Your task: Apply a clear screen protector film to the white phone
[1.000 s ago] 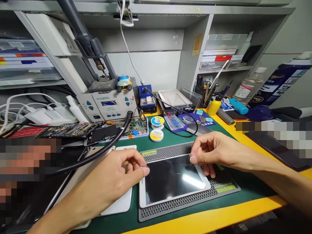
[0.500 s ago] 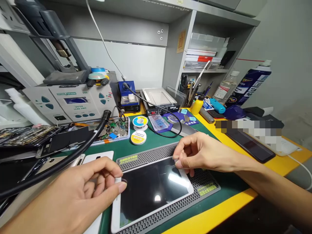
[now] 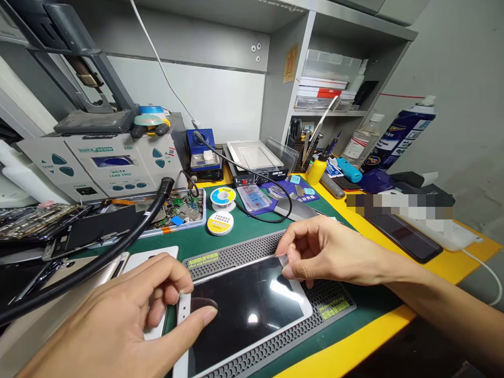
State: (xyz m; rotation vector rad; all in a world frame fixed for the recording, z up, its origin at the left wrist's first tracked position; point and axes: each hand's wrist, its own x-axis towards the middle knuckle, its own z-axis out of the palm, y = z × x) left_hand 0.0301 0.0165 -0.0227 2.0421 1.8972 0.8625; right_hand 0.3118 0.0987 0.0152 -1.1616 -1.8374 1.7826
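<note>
A white-framed tablet (image 3: 244,310) with a glossy black screen lies on a grey anti-slip pad (image 3: 240,257). My right hand (image 3: 315,249) is at the tablet's far right corner, thumb and fingers pinched on the raised corner of a clear film (image 3: 283,261). How much of the screen the film covers is hard to see. At the left end of the tablet is my left hand (image 3: 137,310), with thumb and index finger apart. Its index fingertip meets the white frame at the corner, and its thumb reaches over the screen, with a reflection beside it.
A hot-air station (image 3: 106,163) with a black hose (image 3: 137,231) stands at left. Behind the pad are a tray of circuit boards (image 3: 185,210), a solder spool (image 3: 223,197) and a round tin (image 3: 220,223). A dark phone (image 3: 405,236) lies at right.
My left thumb has moved away from the index finger, further over the screen. My right hand keeps its pinch at the far corner, where more of the clear film shows. The view has shifted slightly.
</note>
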